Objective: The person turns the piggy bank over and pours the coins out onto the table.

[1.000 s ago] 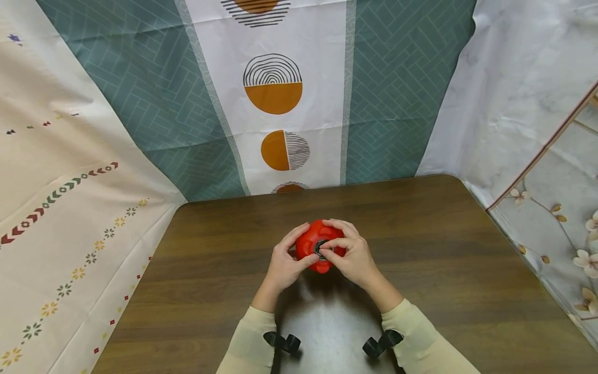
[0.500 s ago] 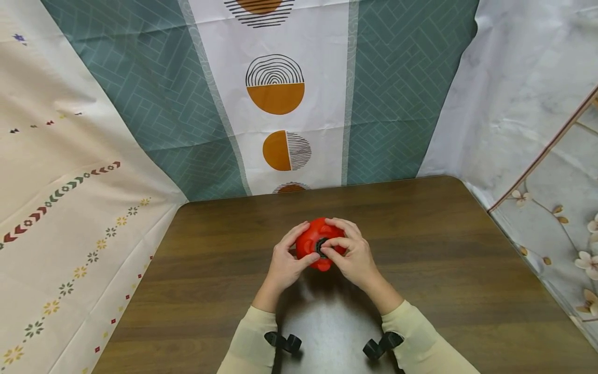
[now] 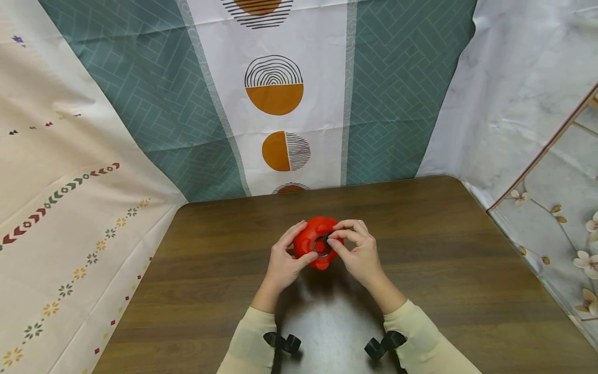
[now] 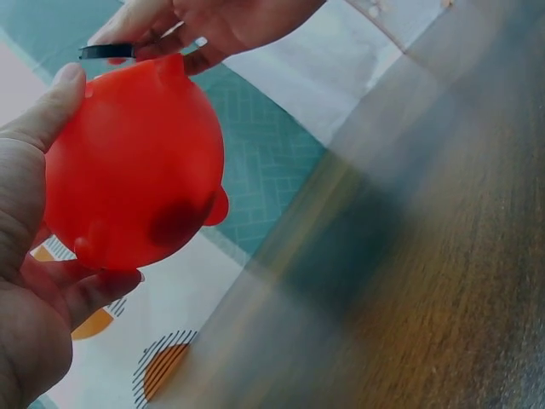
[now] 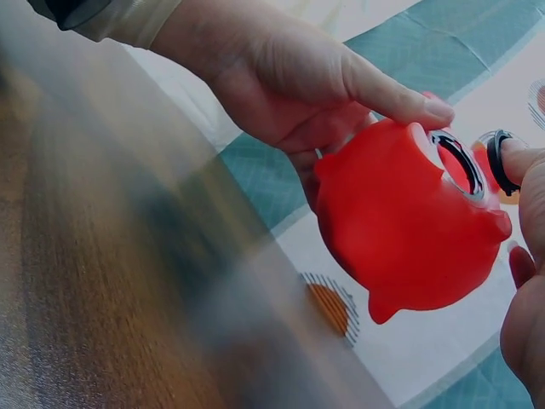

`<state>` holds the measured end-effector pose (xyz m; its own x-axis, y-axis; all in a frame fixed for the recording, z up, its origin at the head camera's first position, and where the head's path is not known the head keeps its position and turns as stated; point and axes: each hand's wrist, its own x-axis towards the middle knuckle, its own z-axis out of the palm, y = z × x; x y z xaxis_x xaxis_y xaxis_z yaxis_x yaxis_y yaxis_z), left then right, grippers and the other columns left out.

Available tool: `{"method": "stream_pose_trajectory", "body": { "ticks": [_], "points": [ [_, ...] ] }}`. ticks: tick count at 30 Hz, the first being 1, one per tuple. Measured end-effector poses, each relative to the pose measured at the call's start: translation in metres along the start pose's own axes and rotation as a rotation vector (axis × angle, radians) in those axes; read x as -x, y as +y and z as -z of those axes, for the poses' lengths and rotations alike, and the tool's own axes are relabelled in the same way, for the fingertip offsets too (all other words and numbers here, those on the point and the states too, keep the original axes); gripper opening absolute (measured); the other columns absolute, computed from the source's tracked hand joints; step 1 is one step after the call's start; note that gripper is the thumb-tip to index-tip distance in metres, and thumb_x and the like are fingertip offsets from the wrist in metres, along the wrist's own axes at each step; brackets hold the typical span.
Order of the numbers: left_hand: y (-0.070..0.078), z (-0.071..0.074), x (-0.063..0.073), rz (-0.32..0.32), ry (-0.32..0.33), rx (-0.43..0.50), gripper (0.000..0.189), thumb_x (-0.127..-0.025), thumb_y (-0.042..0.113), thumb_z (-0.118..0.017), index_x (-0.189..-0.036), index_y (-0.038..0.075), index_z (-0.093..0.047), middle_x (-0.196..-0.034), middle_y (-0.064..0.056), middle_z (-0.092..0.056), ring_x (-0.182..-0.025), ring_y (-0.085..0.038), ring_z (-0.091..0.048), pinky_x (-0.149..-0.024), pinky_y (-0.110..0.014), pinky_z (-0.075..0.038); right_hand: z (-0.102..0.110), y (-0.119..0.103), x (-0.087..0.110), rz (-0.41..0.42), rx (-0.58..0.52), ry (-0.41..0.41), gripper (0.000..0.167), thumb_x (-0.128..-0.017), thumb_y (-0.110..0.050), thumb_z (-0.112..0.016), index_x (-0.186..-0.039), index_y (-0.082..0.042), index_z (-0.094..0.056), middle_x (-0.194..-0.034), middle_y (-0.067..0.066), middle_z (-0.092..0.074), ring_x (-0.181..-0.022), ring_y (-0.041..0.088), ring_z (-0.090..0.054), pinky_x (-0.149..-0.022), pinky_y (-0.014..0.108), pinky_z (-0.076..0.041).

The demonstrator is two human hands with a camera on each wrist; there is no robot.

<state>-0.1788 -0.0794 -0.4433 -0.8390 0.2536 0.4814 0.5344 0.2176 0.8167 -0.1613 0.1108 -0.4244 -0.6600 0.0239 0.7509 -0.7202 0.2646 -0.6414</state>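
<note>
A round red piggy bank [image 3: 306, 238] with stubby bumps is held over the table, its opening turned up toward the head camera. My left hand [image 3: 283, 264] grips it from the left, thumb near the opening and fingers around the far side. Between thumb and fingertip, my right hand [image 3: 359, 254] pinches a round black cap [image 5: 495, 160]. In the right wrist view the cap stands apart from the opening's dark rim [image 5: 464, 162]. From the left wrist view the cap appears edge-on just above the piggy bank.
The brown wooden table [image 3: 224, 291] spreads beneath both hands. Patterned cloths hang around it: a green and white one [image 3: 392, 104] behind, a cream one [image 3: 56, 234] to the left and a white floral one [image 3: 523, 130] to the right. Each wrist wears a black camera mount [image 3: 285, 343].
My right hand has moved right and away from the piggy bank, lifting the black cap off the opening. The opening's ring now shows. My left hand keeps its grip.
</note>
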Motion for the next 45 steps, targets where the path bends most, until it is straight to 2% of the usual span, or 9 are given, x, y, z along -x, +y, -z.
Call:
{"method": "stream_pose_trajectory", "body": {
  "ticks": [11, 19, 26, 30, 34, 36, 40, 42, 45],
  "points": [
    [0.002, 0.003, 0.000, 0.016, 0.000, 0.011, 0.062, -0.078, 0.001, -0.078, -0.135, 0.002, -0.053, -0.140, -0.017, -0.049, -0.113, -0.029, -0.058, -0.079, -0.038, -0.056, 0.008, 0.003, 0.004, -0.094, -0.061, -0.023, 0.010, -0.077, 0.011, -0.074, -0.082, 0.003, -0.071, -0.092, 0.017, -0.060, -0.072, 0.017, -0.054, -0.060, 0.021, -0.047],
    [0.004, 0.004, 0.001, 0.035, -0.002, 0.029, 0.062, -0.079, 0.000, -0.076, -0.136, 0.003, -0.053, -0.141, -0.016, -0.048, -0.115, -0.028, -0.057, -0.080, -0.035, -0.055, 0.024, 0.011, 0.010, -0.169, -0.124, -0.033, 0.009, -0.078, 0.011, -0.073, -0.084, 0.005, -0.071, -0.090, 0.017, -0.056, -0.067, 0.014, -0.050, -0.056, 0.020, -0.045],
    [0.006, 0.005, 0.001, 0.031, -0.006, 0.037, 0.061, -0.080, 0.003, -0.077, -0.136, 0.002, -0.053, -0.140, -0.016, -0.049, -0.113, -0.028, -0.057, -0.079, -0.032, -0.055, 0.036, 0.021, 0.016, -0.160, -0.013, -0.031, 0.009, -0.076, 0.010, -0.075, -0.082, 0.003, -0.072, -0.085, 0.016, -0.058, -0.067, 0.015, -0.053, -0.056, 0.017, -0.049],
    [0.007, 0.005, 0.000, 0.026, -0.005, 0.040, 0.061, -0.080, 0.002, -0.076, -0.136, 0.002, -0.052, -0.140, -0.017, -0.049, -0.113, -0.028, -0.057, -0.080, -0.035, -0.055, 0.041, 0.049, 0.026, -0.179, 0.065, -0.085, 0.010, -0.076, 0.006, -0.077, -0.081, -0.001, -0.072, -0.085, 0.013, -0.060, -0.065, 0.017, -0.056, -0.056, 0.017, -0.049],
    [0.006, 0.005, 0.000, 0.020, 0.002, 0.040, 0.061, -0.080, 0.004, -0.076, -0.136, 0.001, -0.052, -0.140, -0.019, -0.048, -0.113, -0.029, -0.057, -0.080, -0.038, -0.055, 0.055, 0.076, 0.041, -0.219, 0.157, -0.232, 0.010, -0.080, -0.005, -0.077, -0.086, -0.011, -0.073, -0.090, 0.002, -0.062, -0.066, 0.012, -0.057, -0.056, 0.018, -0.048],
    [0.007, 0.005, 0.000, 0.024, 0.003, 0.040, 0.061, -0.080, 0.000, -0.075, -0.136, 0.002, -0.052, -0.140, -0.019, -0.048, -0.113, -0.029, -0.057, -0.080, -0.039, -0.055, 0.066, 0.077, 0.045, -0.226, 0.192, -0.350, 0.009, -0.083, -0.013, -0.077, -0.090, -0.013, -0.073, -0.093, -0.004, -0.061, -0.069, 0.008, -0.056, -0.057, 0.019, -0.048],
    [0.007, 0.005, -0.001, 0.032, -0.001, 0.043, 0.061, -0.079, 0.000, -0.075, -0.136, 0.002, -0.052, -0.140, -0.019, -0.048, -0.113, -0.029, -0.057, -0.080, -0.040, -0.055, 0.088, 0.074, 0.051, -0.217, 0.228, -0.613, 0.019, -0.084, -0.028, -0.076, -0.098, -0.016, -0.072, -0.098, -0.007, -0.060, -0.070, 0.005, -0.054, -0.058, 0.022, -0.048],
    [0.008, 0.005, -0.001, 0.034, 0.000, 0.044, 0.061, -0.079, 0.000, -0.075, -0.136, 0.002, -0.052, -0.140, -0.019, -0.048, -0.113, -0.029, -0.057, -0.081, -0.040, -0.055, 0.096, 0.073, 0.054, -0.210, 0.217, -0.709, 0.024, -0.082, -0.029, -0.077, -0.101, -0.016, -0.072, -0.100, -0.007, -0.061, -0.072, 0.007, -0.055, -0.059, 0.023, -0.049],
    [0.008, 0.006, -0.001, 0.039, 0.001, 0.044, 0.061, -0.079, 0.001, -0.076, -0.136, 0.001, -0.052, -0.140, -0.019, -0.048, -0.114, -0.029, -0.057, -0.081, -0.039, -0.055, 0.100, 0.073, 0.057, -0.219, 0.191, -0.809, 0.027, -0.079, -0.028, -0.080, -0.103, -0.017, -0.072, -0.101, -0.008, -0.061, -0.074, 0.011, -0.057, -0.061, 0.023, -0.050]
  ]
}}
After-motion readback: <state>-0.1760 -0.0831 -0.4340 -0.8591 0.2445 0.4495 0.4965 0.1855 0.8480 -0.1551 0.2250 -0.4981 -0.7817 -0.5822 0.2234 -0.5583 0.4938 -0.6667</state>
